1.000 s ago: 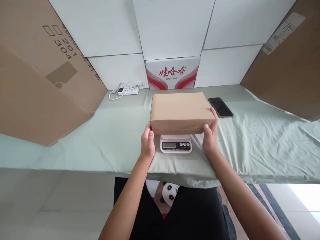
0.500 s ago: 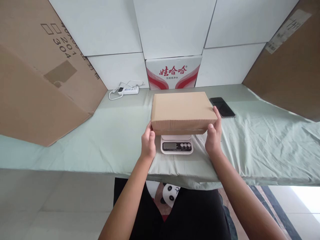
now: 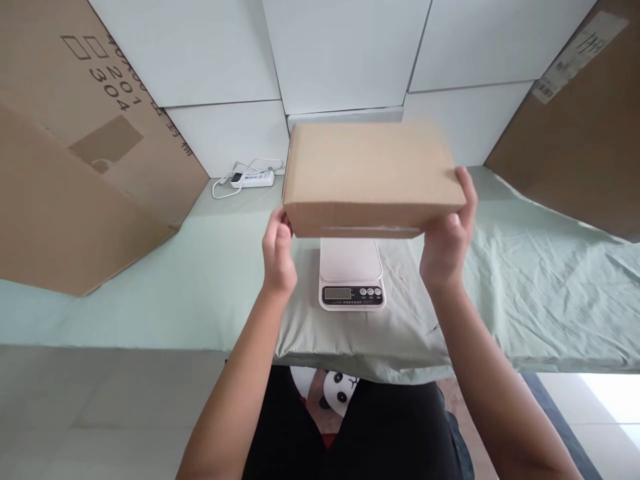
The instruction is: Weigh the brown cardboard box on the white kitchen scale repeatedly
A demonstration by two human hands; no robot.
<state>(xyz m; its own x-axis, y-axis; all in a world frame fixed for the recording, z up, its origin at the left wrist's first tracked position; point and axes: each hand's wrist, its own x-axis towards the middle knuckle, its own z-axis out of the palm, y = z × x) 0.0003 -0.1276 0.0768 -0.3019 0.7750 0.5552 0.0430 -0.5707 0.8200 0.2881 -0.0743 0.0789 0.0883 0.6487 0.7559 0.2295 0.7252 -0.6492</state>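
A plain brown cardboard box (image 3: 373, 167) is held up between my two hands, above and behind a white digital kitchen scale (image 3: 351, 263). My left hand (image 3: 279, 257) grips the box's near left corner, fingers curled at its side. At the opposite end, my right hand (image 3: 447, 243) clasps the near right corner, its thumb on the front and a finger along the side. The scale's front panel with its small display and buttons shows below the box. Its back part is hidden.
A large carton (image 3: 100, 160) stands at left, another (image 3: 575, 133) at right. A white power strip (image 3: 253, 179) with a cable lies near the wall. Pale green cloth (image 3: 220, 287) covers the table. White panels form the back wall.
Both hands have lifted the box up, away from the scale, uncovering more of its white platform. The box now covers the red-printed carton behind, and the black phone is hidden.
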